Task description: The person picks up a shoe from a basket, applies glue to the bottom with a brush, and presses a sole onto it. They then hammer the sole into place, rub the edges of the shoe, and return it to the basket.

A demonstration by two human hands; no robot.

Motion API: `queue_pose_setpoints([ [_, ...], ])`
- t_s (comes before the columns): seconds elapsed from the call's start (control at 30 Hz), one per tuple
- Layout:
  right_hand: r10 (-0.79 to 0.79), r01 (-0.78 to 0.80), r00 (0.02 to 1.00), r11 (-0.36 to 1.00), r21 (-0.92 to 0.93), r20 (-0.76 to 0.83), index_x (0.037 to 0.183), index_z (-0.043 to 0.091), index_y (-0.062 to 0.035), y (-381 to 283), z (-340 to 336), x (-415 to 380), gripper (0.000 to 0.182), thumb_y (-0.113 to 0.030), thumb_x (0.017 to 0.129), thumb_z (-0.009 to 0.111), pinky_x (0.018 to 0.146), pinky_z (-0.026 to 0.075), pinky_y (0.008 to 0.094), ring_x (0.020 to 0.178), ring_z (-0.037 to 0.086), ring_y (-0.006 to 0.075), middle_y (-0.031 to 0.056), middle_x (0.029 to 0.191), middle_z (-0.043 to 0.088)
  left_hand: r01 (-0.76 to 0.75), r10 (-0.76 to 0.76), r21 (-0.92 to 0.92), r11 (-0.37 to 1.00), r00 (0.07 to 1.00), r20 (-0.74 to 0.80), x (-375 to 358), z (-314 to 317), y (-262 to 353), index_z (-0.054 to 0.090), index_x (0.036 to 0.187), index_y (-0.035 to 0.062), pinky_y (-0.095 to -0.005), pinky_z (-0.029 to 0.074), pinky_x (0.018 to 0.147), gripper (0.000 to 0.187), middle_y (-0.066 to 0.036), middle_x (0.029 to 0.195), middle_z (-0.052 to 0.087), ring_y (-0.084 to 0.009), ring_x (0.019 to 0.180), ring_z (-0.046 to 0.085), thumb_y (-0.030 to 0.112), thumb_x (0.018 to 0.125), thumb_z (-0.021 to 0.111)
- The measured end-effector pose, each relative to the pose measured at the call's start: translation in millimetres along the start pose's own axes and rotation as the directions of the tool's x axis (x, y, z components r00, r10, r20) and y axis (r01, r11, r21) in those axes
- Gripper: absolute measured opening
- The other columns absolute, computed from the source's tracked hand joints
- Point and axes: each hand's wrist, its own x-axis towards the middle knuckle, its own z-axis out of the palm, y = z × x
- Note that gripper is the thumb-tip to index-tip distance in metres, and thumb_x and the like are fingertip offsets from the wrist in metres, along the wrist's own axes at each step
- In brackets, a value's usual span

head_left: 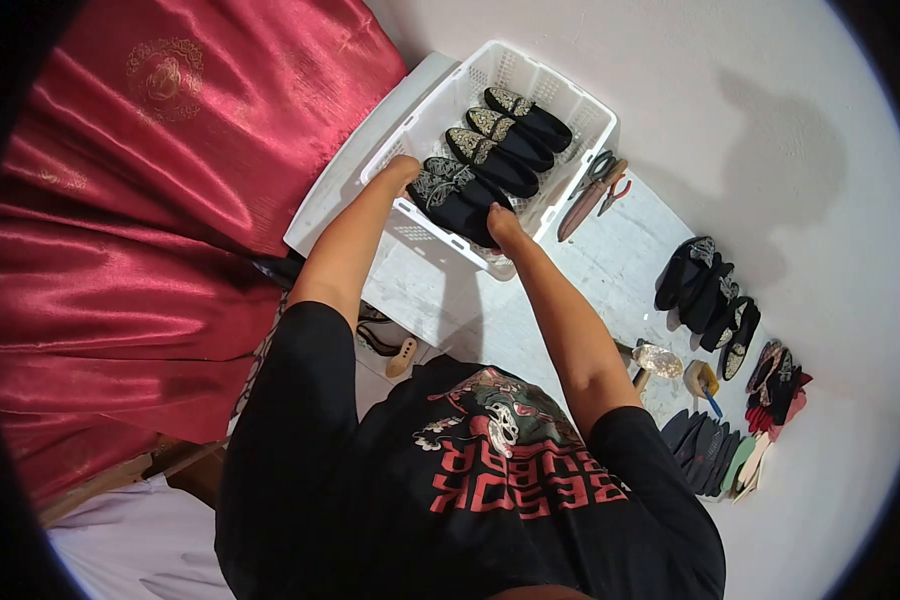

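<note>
Both my hands are at a pair of black shoes [460,205] with silver-grey patterned toes, held over the near side of a white plastic basket [595,115]. My left hand [402,174] is closed on the patterned toe end. At the heel end, my right hand [503,226] grips the shoes with its fingers partly hidden. Inside the basket, beyond the held pair, black shoes with gold patterned toes [510,140] lie side by side in a row.
Scissors and red-handled pliers [616,196] lie right of the basket on the white table [530,320]. Farther right are more black shoes [705,285], a hammer [647,362], a yellow container [701,378] and dark soles [700,450]. A red curtain [150,220] hangs at left.
</note>
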Motion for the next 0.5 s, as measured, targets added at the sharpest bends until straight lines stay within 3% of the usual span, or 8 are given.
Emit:
queue_pose_setpoints([
  [0.1,0.168,-0.165,0.986,0.973,0.159,-0.011,0.141,0.049,0.0059,-13,14,-19,0.058,-0.040,0.104,0.046,0.106,0.048,0.0500,0.128,0.055,0.0516,0.0313,0.143,0.054,0.029,-0.016,0.060,0.998,0.979,-0.203,-37,22,18,0.068,0.108,-0.0123,-0.0586,0.059,0.067,0.027,-0.027,0.099,0.072,-0.0406,0.085,0.074,0.004,0.088,0.059],
  [0.17,0.248,-0.241,0.969,0.943,0.229,-0.005,0.140,0.048,0.0087,-11,19,-12,0.059,-0.037,0.103,0.048,0.114,0.042,0.0484,0.130,0.052,0.0543,0.0351,0.142,0.054,-0.038,0.043,0.022,0.999,0.949,-0.313,-8,26,6,0.069,0.108,-0.0136,-0.0568,0.058,0.069,0.029,-0.028,0.099,0.072,-0.0407,0.088,0.074,0.004,0.087,0.060],
  [0.23,0.121,-0.144,0.975,0.983,-0.117,-0.184,0.135,0.052,0.0030,15,37,13,0.054,-0.041,0.105,0.045,0.059,0.062,0.0491,0.104,0.070,0.0441,0.0314,0.126,0.063,-0.100,0.089,-0.006,0.995,0.904,-0.419,3,26,-2,0.069,0.107,-0.0149,-0.0551,0.058,0.072,0.030,-0.029,0.100,0.072,-0.0407,0.091,0.074,0.004,0.085,0.061],
  [0.3,0.036,-0.065,0.985,0.983,-0.172,-0.168,0.134,0.053,0.0047,31,38,18,0.054,-0.040,0.105,0.046,0.059,0.063,0.0470,0.106,0.070,0.0444,0.0317,0.124,0.065,-0.156,0.196,0.124,0.980,0.863,-0.466,3,26,-5,0.068,0.106,-0.0165,-0.0522,0.056,0.075,0.032,-0.030,0.102,0.072,-0.0423,0.094,0.074,0.005,0.084,0.059],
  [0.37,-0.047,0.013,0.988,0.974,-0.224,-0.149,0.133,0.054,0.0065,31,35,10,0.055,-0.040,0.104,0.048,0.059,0.063,0.0448,0.107,0.070,0.0446,0.0320,0.122,0.066,-0.082,0.144,0.159,0.984,0.890,-0.432,-50,34,17,0.069,0.107,-0.0152,-0.0534,0.056,0.078,0.033,-0.030,0.107,0.072,-0.0437,0.096,0.074,0.005,0.084,0.059],
  [0.43,0.168,-0.168,0.986,0.985,-0.026,0.011,0.134,0.055,0.0086,7,22,-4,0.057,-0.040,0.104,0.048,0.063,0.064,0.0480,0.105,0.070,0.0459,0.0320,0.125,0.065,-0.019,0.098,0.199,0.980,0.912,-0.399,-54,31,26,0.070,0.109,-0.0139,-0.0545,0.056,0.081,0.033,-0.030,0.112,0.072,-0.0451,0.097,0.073,0.006,0.084,0.060],
  [0.47,0.149,-0.146,0.988,0.986,-0.076,0.036,0.136,0.055,0.0071,2,18,-4,0.060,-0.042,0.103,0.051,0.075,0.062,0.0508,0.106,0.070,0.0458,0.0319,0.127,0.065,-0.068,0.270,0.650,0.757,0.938,-0.216,-41,22,23,0.072,0.110,-0.0098,-0.0551,0.056,0.084,0.035,-0.030,0.114,0.072,-0.0478,0.100,0.072,0.010,0.083,0.062],
  [0.5,0.132,-0.123,0.989,0.985,-0.125,0.065,0.139,0.054,0.0056,16,22,13,0.062,-0.045,0.102,0.053,0.086,0.061,0.0537,0.108,0.070,0.0457,0.0317,0.129,0.065,-0.147,0.330,0.928,0.343,0.944,0.027,-7,7,8,0.074,0.112,-0.0056,-0.0556,0.057,0.087,0.037,-0.030,0.117,0.072,-0.0504,0.102,0.071,0.014,0.083,0.065],
])
